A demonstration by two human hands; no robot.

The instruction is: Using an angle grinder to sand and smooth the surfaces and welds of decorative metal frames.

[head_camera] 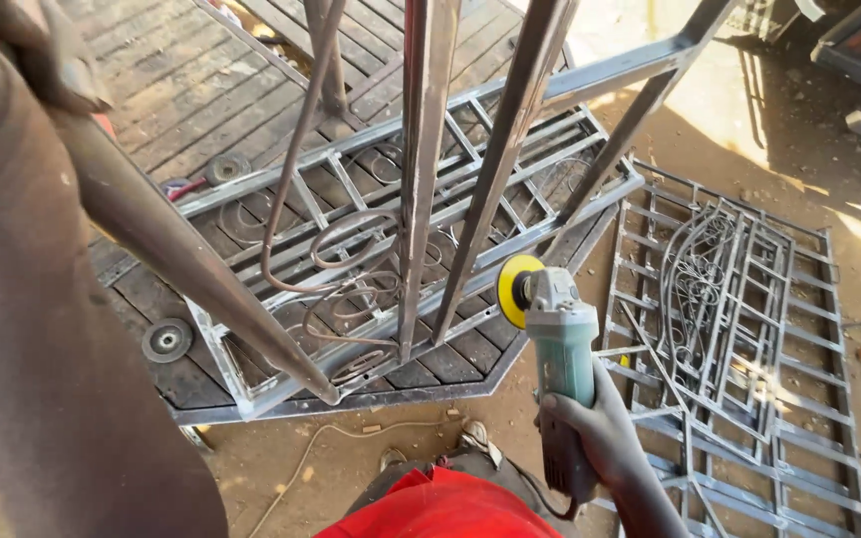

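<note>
**Grinder raised to the upright bars of a steel frame**

An angle grinder (557, 344) with a green body and yellow disc (512, 290) is held in the right hand (590, 438), near centre and low in the view. The fingers are wrapped fully round the rear of the body. The tool's long axis runs up and away from the hand, tilted slightly left, so the disc sits at its far end, facing left. The disc is just beside the foot of the nearer upright bar (495, 169), to that bar's right; whether it touches cannot be told.

The left hand (42, 50) is at the far left, its fingers closed on the top of a slanting bar (181, 264) of the same frame. The right hand is the nearer one to the disc and the bars.

The bars rise from a scrolled grille (371, 219) lying flat on dark planks (171, 70). Two spare discs (166, 340) rest there. A second grille (739, 329) lies on sandy ground to the right.
</note>
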